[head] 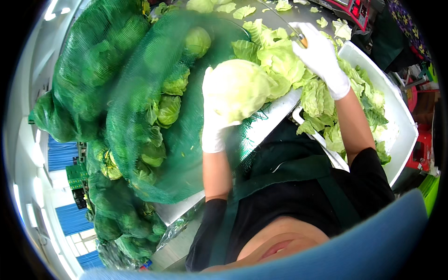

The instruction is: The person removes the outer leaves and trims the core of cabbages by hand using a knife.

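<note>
My left hand (214, 115), in a white glove, holds a pale green cabbage head (241, 87) above the open part of a green mesh sack (182, 140). My right hand (316, 52), gloved too, is shut round the wooden handle of a knife (303, 40); its long thin blade points to the top of the view. Loose cabbage leaves (281, 63) lie between the two hands. Several cabbages (169, 110) rest inside the mesh sack at the left of my left hand.
A white plastic tub (402, 115) with cabbage leaves stands at my right. Full mesh sacks (94, 70) are piled at the left. The metal table (273, 127) has its edge before me. A red device with a lit display (356, 11) stands at the top right.
</note>
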`<state>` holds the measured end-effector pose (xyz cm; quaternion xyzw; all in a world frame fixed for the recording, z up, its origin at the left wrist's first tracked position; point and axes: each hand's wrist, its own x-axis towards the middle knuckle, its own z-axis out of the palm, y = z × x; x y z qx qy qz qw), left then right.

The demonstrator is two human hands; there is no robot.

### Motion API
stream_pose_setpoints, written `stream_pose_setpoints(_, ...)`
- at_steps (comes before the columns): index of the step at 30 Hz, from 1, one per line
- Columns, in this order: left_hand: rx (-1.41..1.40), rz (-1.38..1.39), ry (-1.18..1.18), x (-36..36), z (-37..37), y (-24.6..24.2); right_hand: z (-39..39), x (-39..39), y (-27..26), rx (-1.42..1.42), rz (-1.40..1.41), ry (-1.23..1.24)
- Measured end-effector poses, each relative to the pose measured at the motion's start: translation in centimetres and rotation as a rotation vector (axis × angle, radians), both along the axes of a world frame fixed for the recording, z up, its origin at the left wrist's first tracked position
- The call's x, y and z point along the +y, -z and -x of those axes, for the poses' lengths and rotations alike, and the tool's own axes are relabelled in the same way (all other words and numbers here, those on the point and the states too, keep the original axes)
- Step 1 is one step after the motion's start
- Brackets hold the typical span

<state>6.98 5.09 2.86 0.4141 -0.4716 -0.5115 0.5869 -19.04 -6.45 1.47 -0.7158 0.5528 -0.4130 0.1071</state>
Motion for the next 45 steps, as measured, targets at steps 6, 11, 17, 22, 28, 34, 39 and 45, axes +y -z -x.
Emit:
stream_pose_setpoints(6,-1.223,0.553,0.093,-3.3,1.1,3.1,-2.7,6.1,3.3,-0.102,-0.279,-0.28)
stream_pose_setpoints(11,-1.16,0.292,0.089,-2.0,2.4,2.0,-2.8,7.6,4.1,-0.039,-0.28,-0.263)
stream_pose_setpoints(17,-1.216,0.263,0.006,-2.7,3.4,2.6,-3.7,9.7,2.9,0.214,-0.162,-0.141)
stream_pose_setpoints(22,-1.275,0.228,-0.015,-3.7,4.3,2.4,-5.0,8.9,3.8,0.329,-0.092,0.005)
stream_pose_setpoints(28,-1.314,0.235,-0.166,-4.1,5.1,3.2,-4.6,5.7,4.4,0.392,-0.056,-0.069)
stream_pose_setpoints(34,-1.25,0.305,-0.095,-3.2,5.4,3.1,-1.1,-3.8,7.5,0.204,-0.054,-0.041)
stream_pose_setpoints(39,-0.871,0.238,-0.031,-1.5,0.0,5.2,-0.7,-5.1,9.9,0.085,-0.212,-0.1)
stream_pose_setpoints(45,-0.397,-0.031,-0.004,0.9,-2.0,5.3,-1.9,-1.2,4.9,-0.004,-0.12,-0.011)
